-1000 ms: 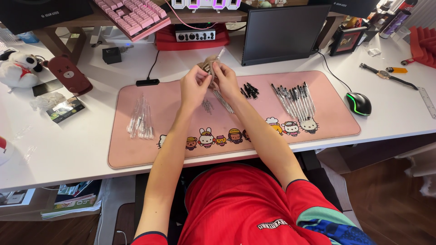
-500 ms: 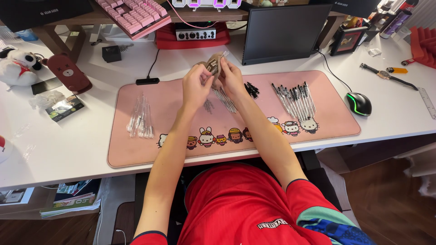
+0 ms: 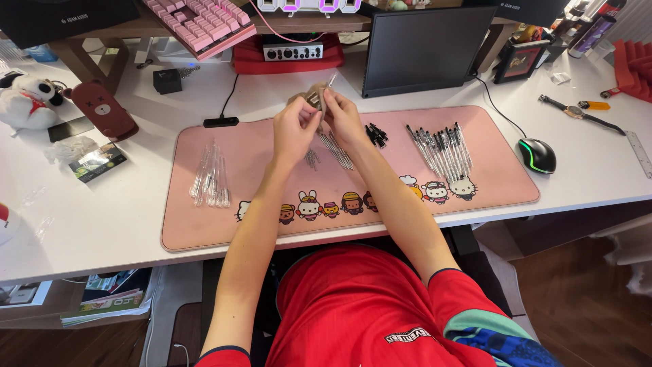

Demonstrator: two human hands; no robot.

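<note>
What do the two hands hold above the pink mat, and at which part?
Both hands, left and right, pinch a slim pen-like piece between the fingertips; the exact place of the grip cannot be told.

A white desk (image 3: 102,224) filled the view, with a pink desk mat (image 3: 204,231) at its centre. A dark monitor (image 3: 428,47) stood at one o'clock, a pink keyboard (image 3: 204,24) on a wooden shelf (image 3: 81,51) at eleven. Dark wooden floor (image 3: 577,306) showed at four o'clock. Light was even and bright.
</note>
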